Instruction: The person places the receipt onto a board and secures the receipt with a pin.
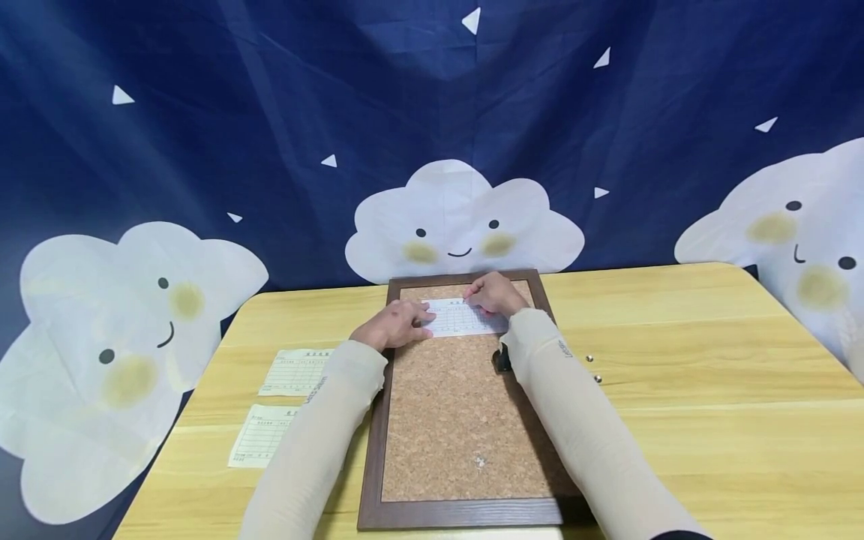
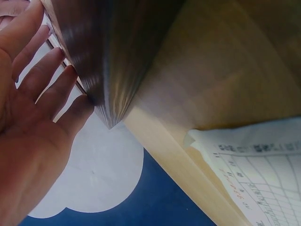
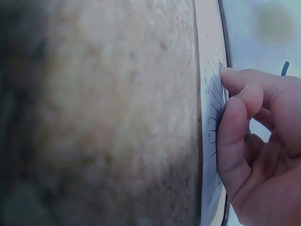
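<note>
Near the far end of a cork board (image 1: 459,420), a white printed slip (image 1: 466,322) lies with its long side running across the board, its ruled grid facing up. Both hands are on it. The left hand (image 1: 394,324) has its fingers spread, their tips resting on the slip's left end, while its palm hangs out beyond the board's edge, as the left wrist view shows. The right hand (image 1: 498,294) is at the slip's upper right part, its fingers curled and bunched against the paper; whether something small is pinched between them I cannot tell.

Around the cork runs a dark brown wooden frame (image 1: 459,514). Toward the near end of the cork there is a small whitish mark (image 1: 480,461). A black object (image 1: 502,360), partly hidden by the right sleeve (image 1: 574,420), shows by the frame's right side. Left of the board, two pale printed forms lie on the tabletop (image 1: 709,450), an upper form (image 1: 290,375) and a lower form (image 1: 259,439), the latter partly covered by the left sleeve (image 1: 310,442). To the right are two small shiny pieces (image 1: 597,379). Behind hangs a navy backdrop (image 1: 405,75) with smiling white clouds (image 1: 459,210).
</note>
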Available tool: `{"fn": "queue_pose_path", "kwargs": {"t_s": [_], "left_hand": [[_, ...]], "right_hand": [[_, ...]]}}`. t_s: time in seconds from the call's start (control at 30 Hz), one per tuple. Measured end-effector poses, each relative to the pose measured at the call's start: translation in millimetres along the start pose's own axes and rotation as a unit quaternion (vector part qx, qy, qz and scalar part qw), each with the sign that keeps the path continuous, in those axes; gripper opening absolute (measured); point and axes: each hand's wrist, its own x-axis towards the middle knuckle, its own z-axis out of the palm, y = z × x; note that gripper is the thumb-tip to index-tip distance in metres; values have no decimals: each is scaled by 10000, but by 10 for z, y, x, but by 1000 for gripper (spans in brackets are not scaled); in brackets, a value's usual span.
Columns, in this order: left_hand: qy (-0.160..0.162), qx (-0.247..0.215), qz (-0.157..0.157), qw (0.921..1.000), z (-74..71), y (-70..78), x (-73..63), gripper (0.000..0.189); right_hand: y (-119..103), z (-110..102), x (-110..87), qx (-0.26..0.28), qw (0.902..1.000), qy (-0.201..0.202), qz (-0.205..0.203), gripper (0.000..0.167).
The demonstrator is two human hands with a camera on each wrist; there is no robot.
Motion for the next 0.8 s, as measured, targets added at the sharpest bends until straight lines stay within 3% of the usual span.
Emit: {"fn": "queue_pose_path", "kwargs": {"t_s": [0.8], "left_hand": [[46, 7, 26, 10000, 18, -11, 8, 47]], "right_hand": [[-16, 39, 14, -301, 9994, 162, 8, 12]]}}
